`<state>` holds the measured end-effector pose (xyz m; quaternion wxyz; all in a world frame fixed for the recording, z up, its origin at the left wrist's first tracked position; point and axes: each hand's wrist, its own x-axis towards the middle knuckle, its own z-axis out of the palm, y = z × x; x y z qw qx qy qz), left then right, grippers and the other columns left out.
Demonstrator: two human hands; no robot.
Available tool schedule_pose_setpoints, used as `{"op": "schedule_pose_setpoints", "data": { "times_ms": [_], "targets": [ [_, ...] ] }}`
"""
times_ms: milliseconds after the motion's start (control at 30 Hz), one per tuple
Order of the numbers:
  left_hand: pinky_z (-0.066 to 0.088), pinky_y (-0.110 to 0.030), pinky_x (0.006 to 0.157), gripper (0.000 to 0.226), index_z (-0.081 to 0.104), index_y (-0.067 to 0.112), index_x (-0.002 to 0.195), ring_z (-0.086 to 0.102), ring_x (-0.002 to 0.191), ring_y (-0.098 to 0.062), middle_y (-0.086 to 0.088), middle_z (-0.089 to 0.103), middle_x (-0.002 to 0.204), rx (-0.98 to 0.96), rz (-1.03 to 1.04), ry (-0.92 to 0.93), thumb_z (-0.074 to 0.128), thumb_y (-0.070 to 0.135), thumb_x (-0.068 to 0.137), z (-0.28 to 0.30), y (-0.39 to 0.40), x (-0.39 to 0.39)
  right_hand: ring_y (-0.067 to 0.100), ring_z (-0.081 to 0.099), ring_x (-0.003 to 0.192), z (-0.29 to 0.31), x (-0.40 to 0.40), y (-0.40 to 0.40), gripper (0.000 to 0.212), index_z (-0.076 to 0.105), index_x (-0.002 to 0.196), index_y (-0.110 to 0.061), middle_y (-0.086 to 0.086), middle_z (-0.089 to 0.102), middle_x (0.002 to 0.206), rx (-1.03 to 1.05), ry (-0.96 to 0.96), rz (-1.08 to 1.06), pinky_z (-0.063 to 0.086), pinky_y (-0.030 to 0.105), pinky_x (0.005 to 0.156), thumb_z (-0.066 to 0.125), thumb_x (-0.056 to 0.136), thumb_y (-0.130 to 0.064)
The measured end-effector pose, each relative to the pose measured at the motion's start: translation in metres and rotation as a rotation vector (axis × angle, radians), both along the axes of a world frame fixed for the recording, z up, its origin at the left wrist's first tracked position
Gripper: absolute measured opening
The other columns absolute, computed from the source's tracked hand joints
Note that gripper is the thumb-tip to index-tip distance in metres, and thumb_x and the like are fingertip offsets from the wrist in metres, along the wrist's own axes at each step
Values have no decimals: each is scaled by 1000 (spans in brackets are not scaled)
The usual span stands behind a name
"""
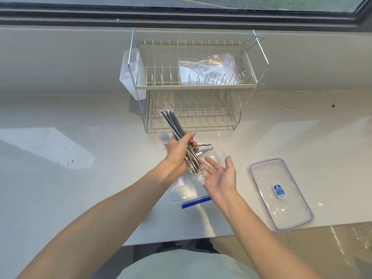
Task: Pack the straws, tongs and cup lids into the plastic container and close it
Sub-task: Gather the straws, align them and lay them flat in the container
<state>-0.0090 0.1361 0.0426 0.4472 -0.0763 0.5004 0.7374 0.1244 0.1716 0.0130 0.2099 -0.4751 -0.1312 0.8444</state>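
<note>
Metal straws [177, 135] gripped in our left hand [179, 152], right hand [219, 176] open, empty; next, probably lower them into container [218, 153].

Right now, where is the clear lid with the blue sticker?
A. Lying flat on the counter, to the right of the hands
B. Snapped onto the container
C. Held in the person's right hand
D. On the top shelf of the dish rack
A: the lid lies flat on the counter, off to the right of the open right hand, while the left hand grips the bundle of straws.
</note>
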Motion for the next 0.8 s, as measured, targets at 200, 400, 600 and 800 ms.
{"op": "schedule_pose_setpoints", "data": {
  "times_ms": [200,400,600,800],
  "targets": [
    [50,-26,47,21,53,9,91,54,46,-14,-1,54,53,-63,65,-49,74,7,89,-4,9,21,39,68,111,8,-23,-18,67,62,117,2,25,71,113,-179,47,-231,46,49,111,37,102,-59],
    [40,-21,40,26,48,14,83,43,40,-10,2,45,50,-56,37,-122,73,6,89,-3,7,30,38,71,100,8,-33,-10,67,66,118,-1,21,74,99,-110,-26,-135,51,45,104,34,103,-58],
    [34,-22,39,26,55,14,73,40,42,-10,1,41,59,-96,-279,34,77,10,87,-4,-9,11,32,61,125,23,-23,15,64,62,129,-5,17,64,134,323,-131,28,46,47,109,28,107,-55],
    [35,-23,43,32,49,18,72,41,44,-12,1,43,57,-197,-818,220,74,6,89,-3,-31,6,11,42,144,45,-24,67,52,45,152,-26,-7,45,157,1015,-203,377,35,36,117,20,111,-47]
  ]
}}
